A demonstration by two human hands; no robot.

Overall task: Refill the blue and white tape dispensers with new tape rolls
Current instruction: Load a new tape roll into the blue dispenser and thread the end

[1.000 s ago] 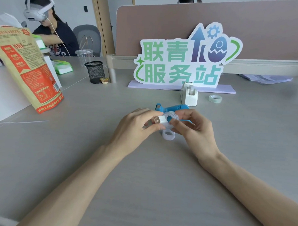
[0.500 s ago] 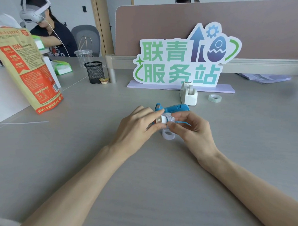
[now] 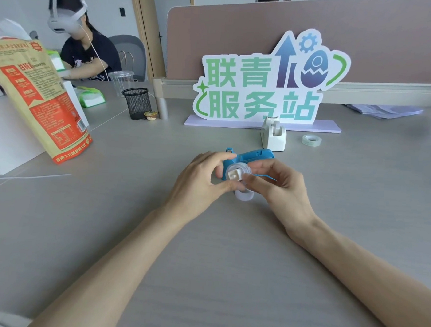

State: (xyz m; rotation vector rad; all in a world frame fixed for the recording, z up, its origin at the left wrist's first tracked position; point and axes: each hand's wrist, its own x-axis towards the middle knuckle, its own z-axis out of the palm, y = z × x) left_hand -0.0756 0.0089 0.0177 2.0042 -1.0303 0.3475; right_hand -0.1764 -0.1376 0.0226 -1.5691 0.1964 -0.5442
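Both bare forearms reach in from the near edge and converge toward the middle of the scene, the left arm from the near left, the right arm from the near right, hands meeting just above the table. The left hand (image 3: 200,181) shows its back, knuckles up, fingers curled toward the right with the thumb underneath, pinching something small and white between thumb and fingertips. The right hand (image 3: 280,187) faces it, wrist bent, thumb pointing left and fingers curled round from the far side, closed on the same small piece. The fingertips of the two hands nearly touch.
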